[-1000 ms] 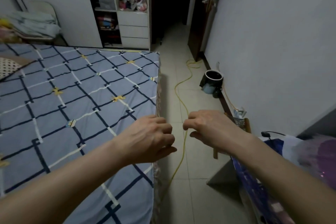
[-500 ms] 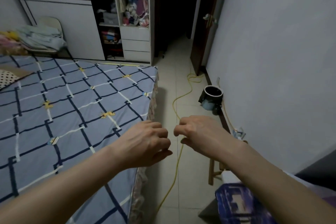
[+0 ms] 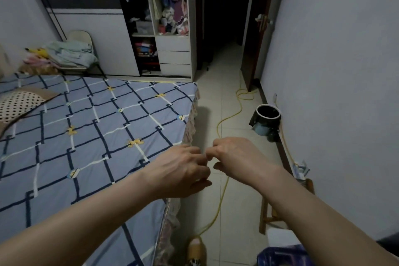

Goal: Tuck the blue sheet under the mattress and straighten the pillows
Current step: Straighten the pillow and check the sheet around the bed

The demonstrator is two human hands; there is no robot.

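The blue checked sheet (image 3: 97, 136) lies flat over the bed on the left. Its right side ends at the mattress edge (image 3: 192, 123), where a floral frill shows beneath. A dotted pillow (image 3: 17, 103) rests at the far left, partly cut off by the frame. My left hand (image 3: 181, 170) hovers over the bed's right edge, fingers curled, nothing in it. My right hand (image 3: 235, 157) hangs over the floor beside it, also curled and holding nothing. Their knuckles nearly touch.
A yellow cable (image 3: 224, 123) snakes along the tiled aisle. By the right wall are a black bin (image 3: 267, 116) and a wooden stool (image 3: 267, 218). An open wardrobe (image 3: 172, 54) and a chair piled with clothes (image 3: 71, 54) stand beyond the bed. A slipper (image 3: 195, 248) shows below.
The view has lifted, showing more of the wardrobe and doorway. Both hands stay curled and have drawn closer together, now almost touching.
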